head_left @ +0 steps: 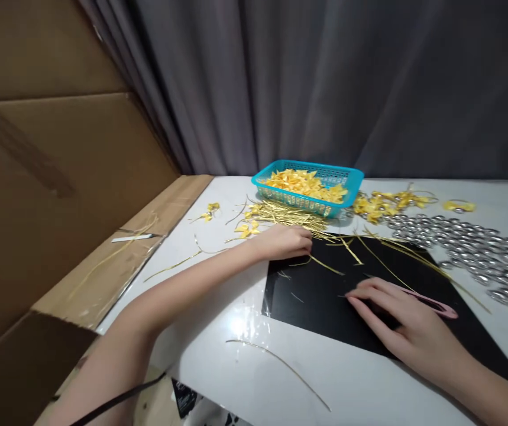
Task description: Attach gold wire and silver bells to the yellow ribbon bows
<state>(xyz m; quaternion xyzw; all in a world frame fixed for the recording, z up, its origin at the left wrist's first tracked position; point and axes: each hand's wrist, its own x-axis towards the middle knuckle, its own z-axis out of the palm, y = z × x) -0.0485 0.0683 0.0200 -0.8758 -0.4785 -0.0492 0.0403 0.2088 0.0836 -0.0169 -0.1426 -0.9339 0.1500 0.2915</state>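
My left hand (287, 241) is closed at the front of a heap of gold twist ties (289, 216). One gold twist tie (327, 265) runs out from its fingertips over a black mat (311, 319). Lower right, over the mat, my right hand (402, 313) pinches thumb and fingertips together. A short thin strand (341, 296) sticks out of that pinch. Partly hidden by the right hand lies a tool with a pink loop handle (446, 310); whether the hand grips it I cannot tell.
A blue basket (353, 180) of yellow ribbon flowers stands at the back. Right of it are more yellow flowers (382, 204) and many silver oval pieces (471, 245). A loose wire (282, 362) lies in front. Cardboard (58, 148) rises on the left, with a white-handled blade (132, 238).
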